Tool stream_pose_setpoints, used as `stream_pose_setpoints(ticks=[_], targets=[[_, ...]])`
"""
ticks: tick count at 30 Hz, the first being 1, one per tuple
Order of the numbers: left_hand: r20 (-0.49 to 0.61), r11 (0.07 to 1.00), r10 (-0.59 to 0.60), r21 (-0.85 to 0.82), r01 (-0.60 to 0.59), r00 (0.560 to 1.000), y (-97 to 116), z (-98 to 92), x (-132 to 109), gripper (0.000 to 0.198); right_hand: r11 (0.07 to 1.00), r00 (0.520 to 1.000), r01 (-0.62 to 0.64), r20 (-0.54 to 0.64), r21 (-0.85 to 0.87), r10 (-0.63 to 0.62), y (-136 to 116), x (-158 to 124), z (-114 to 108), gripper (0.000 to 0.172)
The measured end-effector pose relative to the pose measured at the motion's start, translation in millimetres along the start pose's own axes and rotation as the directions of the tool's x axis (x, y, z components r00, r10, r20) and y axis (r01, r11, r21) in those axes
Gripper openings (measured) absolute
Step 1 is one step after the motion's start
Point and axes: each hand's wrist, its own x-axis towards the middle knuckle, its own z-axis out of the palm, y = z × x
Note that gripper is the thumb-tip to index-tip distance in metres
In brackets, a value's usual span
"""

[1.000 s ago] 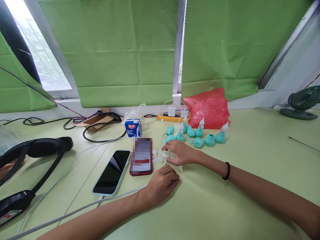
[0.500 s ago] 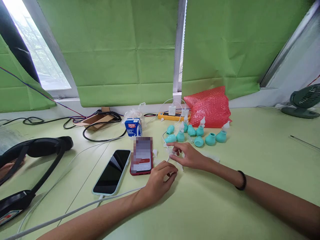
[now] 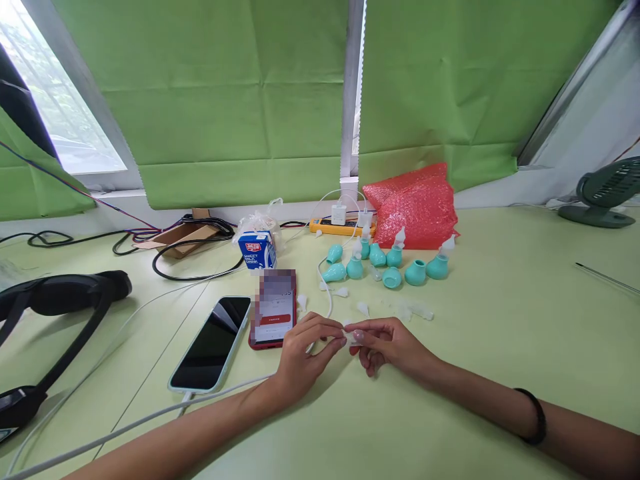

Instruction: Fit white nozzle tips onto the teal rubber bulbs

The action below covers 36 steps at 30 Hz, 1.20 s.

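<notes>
Over the green table, the thumb and fingertips of my left hand [image 3: 309,352] and my right hand [image 3: 393,345] meet in a pinch. Between them is a small translucent white nozzle tip [image 3: 353,339], mostly covered by the fingers. More white nozzle tips [image 3: 363,309] lie loose just beyond my hands. Further back are several turquoise rubber bulbs [image 3: 415,272]. Some bulbs stand upright with a clear tip fitted, such as the one at the right [image 3: 438,267]. Others have open necks or lie on their sides.
A phone showing a lit screen [image 3: 273,327] and a dark-screened phone [image 3: 213,343] lie left of my hands. Behind stand a blue milk carton [image 3: 258,251], a yellow power strip [image 3: 325,228] and a red bubble-wrap bag [image 3: 417,213]. A white cable [image 3: 150,417] crosses below my left forearm.
My right hand has moved from the loose tips toward me and now meets my left hand, with a small white tip between the fingers. The view has shifted slightly.
</notes>
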Motion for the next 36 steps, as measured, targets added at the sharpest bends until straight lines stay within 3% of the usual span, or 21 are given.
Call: stream_pose_setpoints(ticks=[8,15,36], targets=[[0.013,0.999,0.041,-0.026,-0.041,0.999,2,-0.4,1,0.009,0.999,0.99,0.039,0.135,0.009,-0.04,-1,-4,1,0.038],[0.015,1.0,-0.005,-0.029,0.006,1.0,-1,0.4,1,0.012,0.994,0.989,0.103,0.108,-0.031,-0.099,1,-5,6,0.035],[0.09,0.994,0.102,0.027,-0.105,0.991,1,1.1,-2,0.017,0.972,0.973,0.229,0.05,-0.062,-0.226,10,-7,8,0.032]])
